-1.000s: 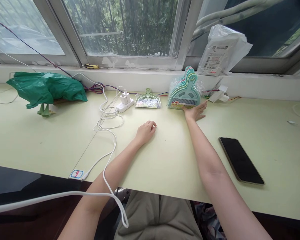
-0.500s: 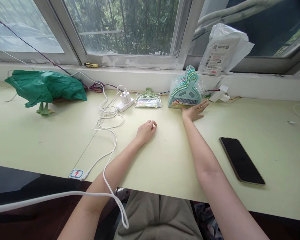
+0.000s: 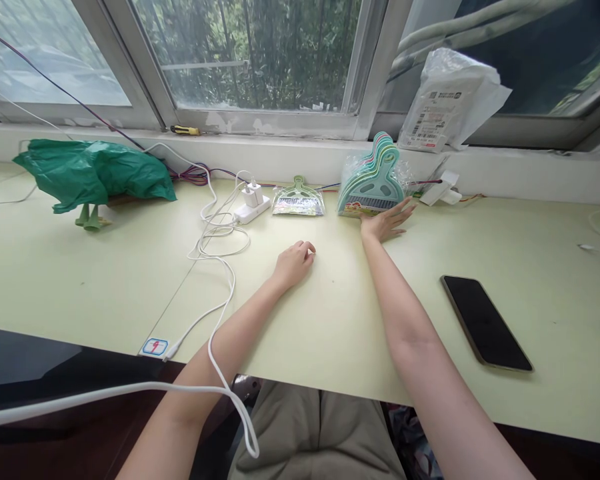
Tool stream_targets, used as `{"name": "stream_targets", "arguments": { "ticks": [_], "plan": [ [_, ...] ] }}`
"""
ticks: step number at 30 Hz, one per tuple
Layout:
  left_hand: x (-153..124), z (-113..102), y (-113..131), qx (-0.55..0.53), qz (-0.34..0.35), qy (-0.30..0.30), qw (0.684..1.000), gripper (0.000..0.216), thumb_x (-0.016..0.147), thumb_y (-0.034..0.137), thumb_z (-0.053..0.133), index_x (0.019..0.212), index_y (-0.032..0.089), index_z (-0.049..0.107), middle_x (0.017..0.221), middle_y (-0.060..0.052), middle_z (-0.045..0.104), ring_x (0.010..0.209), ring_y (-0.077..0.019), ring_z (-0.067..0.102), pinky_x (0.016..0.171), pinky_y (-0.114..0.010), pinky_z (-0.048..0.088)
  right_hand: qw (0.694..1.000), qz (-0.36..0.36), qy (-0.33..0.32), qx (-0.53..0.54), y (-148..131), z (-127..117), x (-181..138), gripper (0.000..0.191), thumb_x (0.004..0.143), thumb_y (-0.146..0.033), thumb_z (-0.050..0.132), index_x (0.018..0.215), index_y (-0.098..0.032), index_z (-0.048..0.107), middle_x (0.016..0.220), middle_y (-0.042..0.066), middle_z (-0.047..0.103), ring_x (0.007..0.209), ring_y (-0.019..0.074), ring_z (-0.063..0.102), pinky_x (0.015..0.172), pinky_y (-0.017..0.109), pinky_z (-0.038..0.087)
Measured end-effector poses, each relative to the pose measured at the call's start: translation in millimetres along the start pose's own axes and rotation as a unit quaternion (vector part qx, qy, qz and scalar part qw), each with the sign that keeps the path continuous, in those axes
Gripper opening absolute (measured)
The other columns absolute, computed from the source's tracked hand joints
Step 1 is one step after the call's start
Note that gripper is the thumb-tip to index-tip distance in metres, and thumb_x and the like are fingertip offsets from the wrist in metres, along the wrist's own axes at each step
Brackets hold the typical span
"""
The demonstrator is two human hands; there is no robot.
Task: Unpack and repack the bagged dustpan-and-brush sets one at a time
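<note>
Splaying unclenched at the foot of the dustpan stack (image 3: 375, 181), the right hand (image 3: 384, 223) is resting. The left hand (image 3: 295, 262) is lying loosely curled, ungrasping, on the table (image 3: 330, 327).

Left forearm (image 3: 240, 333) and right forearm (image 3: 405, 313) bare, angled inward; left hand (image 3: 294, 263) nearer the body, fingers loosely curled, palm hidden; right arm extended farther forward, wrist (image 3: 371, 241) bent outward; right hand (image 3: 383, 225) spread, fingers directed rightward, thumb to the left.
</note>
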State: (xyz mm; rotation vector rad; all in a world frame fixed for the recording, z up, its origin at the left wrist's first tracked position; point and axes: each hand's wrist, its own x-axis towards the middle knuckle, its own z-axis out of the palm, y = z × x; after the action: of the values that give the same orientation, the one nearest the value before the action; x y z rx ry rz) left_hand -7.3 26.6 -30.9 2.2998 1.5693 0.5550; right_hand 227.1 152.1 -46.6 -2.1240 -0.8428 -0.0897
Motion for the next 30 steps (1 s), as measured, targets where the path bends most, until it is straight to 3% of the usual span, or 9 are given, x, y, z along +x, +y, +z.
{"name": "stream_targets", "arguments": {
  "ticks": [12,30],
  "plan": [
    [-1,-1,0,-0.005,0.003,0.002,1.0,0.022,0.093,0.024,0.04,0.104,0.024,0.059,0.098,-0.001,0.062,0.092,-0.0165,0.061,0.076,-0.029,0.043,1.0,-0.008,-0.001,-0.006,-19,-5,-16,0.122,0.073,-0.061,0.067,0.152,-0.013,-0.012,0.159,0.026,-0.007,0.149,0.0345,-0.002,0.111,0.068,0.011],
    [0,1,-1,-0.005,0.007,0.004,1.0,0.022,0.092,0.022,0.041,0.105,0.024,0.058,0.098,-0.002,0.062,0.093,-0.0168,0.06,0.075,-0.028,0.042,0.998,-0.047,0.023,-0.042,-22,4,-16,0.114,0.076,-0.063,0.061,0.154,-0.013,-0.005,0.16,0.023,-0.006,0.149,0.035,-0.002,0.111,0.067,0.011]
  ]
}}
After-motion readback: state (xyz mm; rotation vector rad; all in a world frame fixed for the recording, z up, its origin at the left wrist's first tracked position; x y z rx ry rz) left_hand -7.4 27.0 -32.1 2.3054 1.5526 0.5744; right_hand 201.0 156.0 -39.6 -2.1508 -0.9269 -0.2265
